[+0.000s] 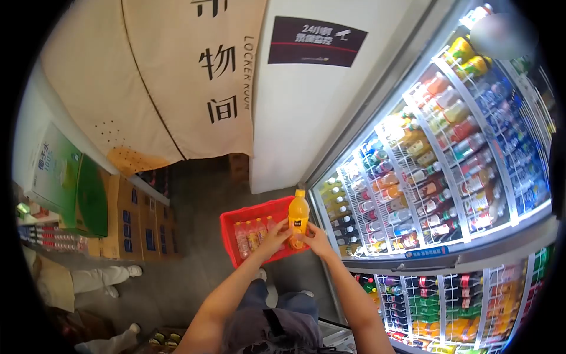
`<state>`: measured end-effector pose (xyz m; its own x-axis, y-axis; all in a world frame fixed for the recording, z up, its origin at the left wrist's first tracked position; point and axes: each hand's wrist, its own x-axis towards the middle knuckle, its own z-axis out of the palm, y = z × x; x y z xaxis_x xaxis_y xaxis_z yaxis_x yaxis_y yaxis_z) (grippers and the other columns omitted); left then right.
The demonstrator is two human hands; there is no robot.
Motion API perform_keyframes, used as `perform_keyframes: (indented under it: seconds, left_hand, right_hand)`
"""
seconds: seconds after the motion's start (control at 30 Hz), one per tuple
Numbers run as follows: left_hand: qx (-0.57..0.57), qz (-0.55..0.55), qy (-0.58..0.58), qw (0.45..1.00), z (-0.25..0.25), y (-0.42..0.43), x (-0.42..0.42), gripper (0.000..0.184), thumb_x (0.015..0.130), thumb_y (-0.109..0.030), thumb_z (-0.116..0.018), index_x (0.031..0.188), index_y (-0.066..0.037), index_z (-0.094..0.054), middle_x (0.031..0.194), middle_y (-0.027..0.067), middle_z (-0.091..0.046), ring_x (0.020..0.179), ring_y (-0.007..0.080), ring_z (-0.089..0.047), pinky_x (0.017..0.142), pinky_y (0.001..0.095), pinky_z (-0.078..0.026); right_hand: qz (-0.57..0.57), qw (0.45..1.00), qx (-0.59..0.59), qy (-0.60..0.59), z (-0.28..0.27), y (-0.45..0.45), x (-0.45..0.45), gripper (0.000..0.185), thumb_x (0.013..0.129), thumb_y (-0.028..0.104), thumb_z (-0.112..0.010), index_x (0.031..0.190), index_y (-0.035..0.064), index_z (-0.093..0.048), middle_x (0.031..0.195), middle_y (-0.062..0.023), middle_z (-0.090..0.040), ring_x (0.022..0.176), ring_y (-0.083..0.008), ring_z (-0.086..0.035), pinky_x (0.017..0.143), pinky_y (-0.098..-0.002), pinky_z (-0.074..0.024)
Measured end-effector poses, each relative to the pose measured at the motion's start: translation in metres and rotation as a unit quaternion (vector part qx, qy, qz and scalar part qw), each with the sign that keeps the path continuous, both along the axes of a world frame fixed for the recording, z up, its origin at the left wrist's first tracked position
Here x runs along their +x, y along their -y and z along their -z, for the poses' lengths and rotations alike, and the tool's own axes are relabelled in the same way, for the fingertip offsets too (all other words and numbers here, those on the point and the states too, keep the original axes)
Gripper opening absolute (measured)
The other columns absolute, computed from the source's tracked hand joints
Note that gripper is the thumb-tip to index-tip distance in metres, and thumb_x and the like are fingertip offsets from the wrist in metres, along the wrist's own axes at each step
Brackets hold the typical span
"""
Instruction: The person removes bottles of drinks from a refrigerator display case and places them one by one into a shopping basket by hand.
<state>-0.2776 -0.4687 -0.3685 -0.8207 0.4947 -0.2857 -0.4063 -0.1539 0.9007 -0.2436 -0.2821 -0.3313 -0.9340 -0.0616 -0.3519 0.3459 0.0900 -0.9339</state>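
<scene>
Orange juice bottle (pixel 299 213), pale cap uppermost in view, sits between the two hands. Left hand (pixel 275 238) and right hand (pixel 316 241) both grip its lower half, fingers curled in from either side. The low hold leaves cap and upper label uncovered; the label is turned toward the wearer, probably for a look at it. Two hands likely for steadiness; one would probably do.

Just beyond and below the hands: red basket (pixel 259 212). Several small bottles (pixel 253 233) stand in a row in it, left of the grip, likely lined up so they take little room. What supports the basket: cannot tell.

Right of the hands: lit drinks cooler (pixel 483 245), bottles ranked in columns between dividers, presumably for easy reach. Far ahead: cloth curtain (pixel 194 71) and dark sign (pixel 317 42). Well left: stacked cartons (pixel 132 218), another person's leg (pixel 100 276) nearby.
</scene>
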Motion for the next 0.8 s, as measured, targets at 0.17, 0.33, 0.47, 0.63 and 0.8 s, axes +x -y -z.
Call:
perform_keyframes:
  seconds: [0.17, 0.33, 0.47, 0.63, 0.8]
  left_hand:
    - [0.008, -0.047, 0.095, 0.994, 0.075, 0.009, 0.017, 0.051, 0.097, -0.016, -0.057, 0.144, -0.004, -0.039, 0.130, 0.0103, -0.054, 0.116, 0.0164, -0.054, 0.096, 0.0282, -0.046]
    - [-0.001, -0.035, 0.150, 0.988, 0.134, 0.019, 0.029, 0.057, 0.097, -0.021, -0.059, 0.147, -0.007, -0.035, 0.130, 0.0096, -0.053, 0.118, 0.0181, -0.052, 0.098, 0.0311, -0.046]
    - [-0.035, -0.020, 0.180, 0.983, 0.166, 0.014, 0.019, 0.058, 0.097, -0.021, -0.059, 0.148, -0.011, -0.034, 0.130, 0.0062, -0.054, 0.114, 0.0161, -0.054, 0.092, 0.0318, -0.049]
    - [0.000, -0.088, 0.142, 0.986, 0.246, -0.011, 0.015, 0.055, 0.096, -0.024, -0.060, 0.146, -0.014, -0.037, 0.126, 0.0029, -0.056, 0.107, 0.0135, -0.056, 0.082, 0.0286, -0.049]
    - [-0.046, -0.093, 0.183, 0.978, 0.273, -0.028, -0.007, 0.053, 0.095, -0.014, -0.059, 0.143, -0.004, -0.040, 0.125, 0.0115, -0.058, 0.110, 0.0164, -0.057, 0.093, 0.0285, -0.047]
  right_hand:
    - [-0.039, 0.998, 0.057, 0.012, 0.105, 0.001, 0.005, 0.056, 0.085, 0.013, -0.072, 0.136, 0.0030, -0.050, 0.119, -0.0062, -0.064, 0.107, -0.0141, -0.060, 0.092, -0.0292, -0.0469]
    - [-0.030, 0.996, 0.070, 0.052, 0.157, 0.016, 0.013, 0.057, 0.082, 0.011, -0.072, 0.134, 0.0008, -0.051, 0.116, -0.0080, -0.064, 0.104, -0.0162, -0.061, 0.091, -0.0300, -0.0476]
    - [-0.003, 0.996, 0.035, 0.078, 0.205, 0.014, 0.011, 0.054, 0.084, 0.010, -0.070, 0.133, -0.0006, -0.050, 0.116, -0.0113, -0.063, 0.106, -0.0181, -0.060, 0.092, -0.0321, -0.0479]
    - [0.056, 0.995, 0.012, 0.085, 0.231, 0.012, -0.010, 0.056, 0.086, 0.014, -0.070, 0.134, -0.0025, -0.047, 0.119, -0.0115, -0.062, 0.110, -0.0183, -0.059, 0.096, -0.0325, -0.0465]
    - [0.040, 0.991, 0.076, 0.101, 0.280, -0.003, -0.027, 0.054, 0.087, 0.014, -0.069, 0.134, -0.0025, -0.047, 0.122, -0.0123, -0.062, 0.112, -0.0190, -0.059, 0.096, -0.0326, -0.0460]
